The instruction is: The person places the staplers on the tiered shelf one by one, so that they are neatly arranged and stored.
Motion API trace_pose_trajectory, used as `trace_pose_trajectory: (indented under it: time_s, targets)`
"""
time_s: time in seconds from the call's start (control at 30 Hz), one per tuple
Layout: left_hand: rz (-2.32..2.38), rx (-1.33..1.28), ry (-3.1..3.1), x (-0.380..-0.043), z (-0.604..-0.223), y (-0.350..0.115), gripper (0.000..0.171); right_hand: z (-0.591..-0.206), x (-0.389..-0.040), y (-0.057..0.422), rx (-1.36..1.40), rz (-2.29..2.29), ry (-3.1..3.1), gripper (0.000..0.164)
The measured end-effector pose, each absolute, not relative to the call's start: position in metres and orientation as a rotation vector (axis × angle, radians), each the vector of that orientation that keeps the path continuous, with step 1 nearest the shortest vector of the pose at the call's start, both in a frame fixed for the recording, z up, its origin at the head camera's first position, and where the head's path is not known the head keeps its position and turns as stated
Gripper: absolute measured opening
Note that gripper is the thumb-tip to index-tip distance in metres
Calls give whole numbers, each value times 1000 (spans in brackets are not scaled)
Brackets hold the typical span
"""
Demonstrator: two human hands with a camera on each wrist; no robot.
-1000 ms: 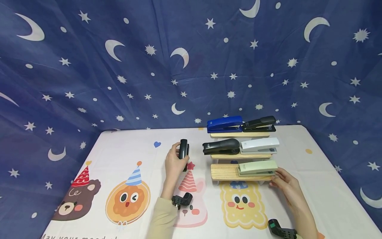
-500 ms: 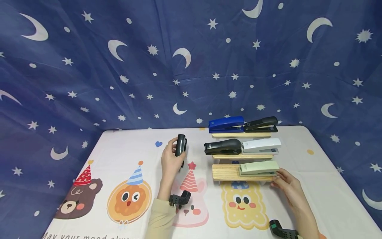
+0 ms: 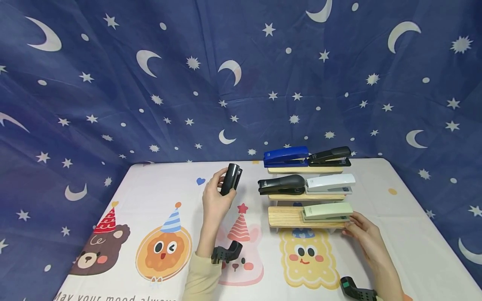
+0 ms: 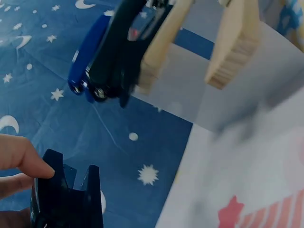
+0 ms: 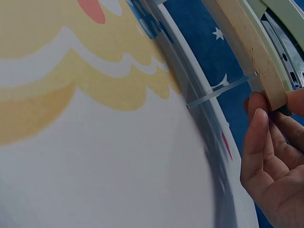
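Observation:
My left hand (image 3: 217, 205) grips a black stapler (image 3: 230, 179) above the table, left of a three-tier wooden rack. The stapler's far end leans slightly right; its split end (image 4: 66, 204) shows in the left wrist view. At the rack's lowest shelf (image 3: 284, 216), my right hand (image 3: 367, 236) pinches the right end of the board (image 5: 251, 61), beside a light green stapler (image 3: 326, 211). That stapler lies on the shelf's right half, bare wood to its left.
On the middle shelf sit a black stapler (image 3: 282, 184) and a white stapler (image 3: 329, 183). The top shelf bears a blue stapler (image 3: 284, 156) and another black one. A starry blue cloth (image 3: 169, 104) hangs behind the table (image 3: 169, 179) with its cartoon-print cover.
My left hand has raised the black stapler toward the back, and its far end now tips to the right. My right hand keeps its place at the shelf's end.

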State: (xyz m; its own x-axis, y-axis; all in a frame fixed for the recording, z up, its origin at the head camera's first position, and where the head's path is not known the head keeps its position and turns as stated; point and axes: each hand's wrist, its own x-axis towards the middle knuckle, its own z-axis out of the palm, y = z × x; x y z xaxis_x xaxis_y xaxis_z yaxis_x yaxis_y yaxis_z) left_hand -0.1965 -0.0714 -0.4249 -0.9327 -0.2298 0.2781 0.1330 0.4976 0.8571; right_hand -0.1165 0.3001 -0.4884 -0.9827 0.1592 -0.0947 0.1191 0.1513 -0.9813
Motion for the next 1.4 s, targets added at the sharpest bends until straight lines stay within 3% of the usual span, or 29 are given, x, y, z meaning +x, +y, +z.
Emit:
trace_pose_trajectory:
  time_s: [0.7, 1.2, 1.4]
  targets:
    - [-1393, -132, -2337, -170, -391, -65, 57, -493, -115, 301, -274, 2019, -2327, 39]
    - [-1473, -331, -2406, -153, -378, -49, 57, -489, -116, 299, -286, 1960, -2397, 49]
    - [-1479, -388, -2461, -147, -377, -40, 56, -488, -115, 299, -267, 2010, -2348, 37]
